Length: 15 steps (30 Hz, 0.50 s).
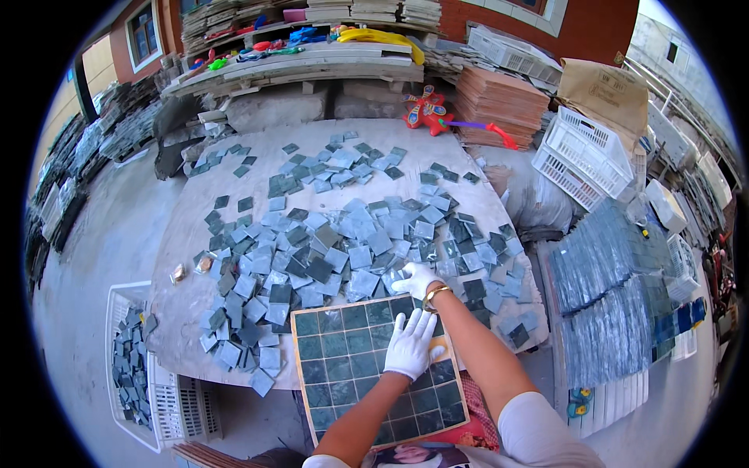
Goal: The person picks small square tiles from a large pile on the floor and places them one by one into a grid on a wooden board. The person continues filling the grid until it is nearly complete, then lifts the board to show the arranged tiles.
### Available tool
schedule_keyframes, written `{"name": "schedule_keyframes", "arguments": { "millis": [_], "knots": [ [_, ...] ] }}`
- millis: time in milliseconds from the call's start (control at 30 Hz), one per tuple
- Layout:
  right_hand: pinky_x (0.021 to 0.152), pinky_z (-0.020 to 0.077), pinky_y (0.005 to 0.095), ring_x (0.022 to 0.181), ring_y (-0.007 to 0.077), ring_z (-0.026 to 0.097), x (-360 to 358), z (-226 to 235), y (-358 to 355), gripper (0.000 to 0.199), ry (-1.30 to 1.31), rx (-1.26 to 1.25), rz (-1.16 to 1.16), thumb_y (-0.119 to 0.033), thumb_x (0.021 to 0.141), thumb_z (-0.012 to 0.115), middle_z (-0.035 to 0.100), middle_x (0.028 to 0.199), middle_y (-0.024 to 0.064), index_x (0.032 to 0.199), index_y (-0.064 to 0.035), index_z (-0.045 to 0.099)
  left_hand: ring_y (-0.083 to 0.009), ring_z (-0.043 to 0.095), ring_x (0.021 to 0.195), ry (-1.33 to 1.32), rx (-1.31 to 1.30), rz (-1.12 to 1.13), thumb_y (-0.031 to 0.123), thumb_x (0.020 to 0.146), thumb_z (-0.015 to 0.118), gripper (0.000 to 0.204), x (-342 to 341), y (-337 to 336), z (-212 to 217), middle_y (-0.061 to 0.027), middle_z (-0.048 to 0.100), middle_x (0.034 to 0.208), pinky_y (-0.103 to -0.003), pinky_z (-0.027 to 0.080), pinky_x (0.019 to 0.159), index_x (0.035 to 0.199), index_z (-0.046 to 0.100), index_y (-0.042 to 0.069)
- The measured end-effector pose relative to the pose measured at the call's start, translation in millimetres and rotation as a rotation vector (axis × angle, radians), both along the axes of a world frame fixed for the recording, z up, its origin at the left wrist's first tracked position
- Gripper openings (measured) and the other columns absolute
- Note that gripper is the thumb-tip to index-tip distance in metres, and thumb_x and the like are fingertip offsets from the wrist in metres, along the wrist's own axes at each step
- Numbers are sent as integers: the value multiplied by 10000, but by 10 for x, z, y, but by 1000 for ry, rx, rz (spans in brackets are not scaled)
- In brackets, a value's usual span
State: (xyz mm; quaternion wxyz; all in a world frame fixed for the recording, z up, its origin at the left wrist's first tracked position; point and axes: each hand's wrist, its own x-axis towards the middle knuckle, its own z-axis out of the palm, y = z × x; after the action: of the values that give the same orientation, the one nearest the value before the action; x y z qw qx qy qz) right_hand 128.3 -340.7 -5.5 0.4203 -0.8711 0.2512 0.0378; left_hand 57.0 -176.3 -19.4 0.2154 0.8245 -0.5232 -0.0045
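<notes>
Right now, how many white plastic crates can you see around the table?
3, maybe more hidden: one crate of tiles at lower left, one tilted crate at right of the table, one far crate on the stacks behind.

Both hands are in white knit gloves, snug fit, cuffs ending right at the wrist; left hand (410, 345) has nothing else on it; right hand (416, 279) has a gold-coloured bracelet (434, 294) sitting just past the glove cuff; forearms are bare; short white sleeve (538, 429) on the right shoulder, a bit of white sleeve on the left too.
</notes>
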Motion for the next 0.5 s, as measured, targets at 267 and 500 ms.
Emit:
{"name": "schedule_keyframes", "arguments": {
  "millis": [267, 500],
  "knots": [
    [861, 472, 441, 1029, 327, 581, -515, 442, -148, 359, -115, -608, 411, -267, 782, 683, 611, 1074, 134, 1090, -109, 584, -283, 331, 1357, -14, 32, 6, 427, 846, 580, 656, 8, 82, 39, -119, 404, 1438, -499, 192, 1124, 1364, 428, 54],
    [874, 482, 427, 1018, 351, 600, -309, 430, -116, 450, -57, -510, 253, -333, 770, 685, 602, 1130, 179, 1128, -75, 596, -285, 331, 1358, -13, 53, 25, 423, 843, 585, 643, 30, 102, 6, -131, 402, 1440, -494, 185, 1128, 1352, 450, 54]
  ]
}}
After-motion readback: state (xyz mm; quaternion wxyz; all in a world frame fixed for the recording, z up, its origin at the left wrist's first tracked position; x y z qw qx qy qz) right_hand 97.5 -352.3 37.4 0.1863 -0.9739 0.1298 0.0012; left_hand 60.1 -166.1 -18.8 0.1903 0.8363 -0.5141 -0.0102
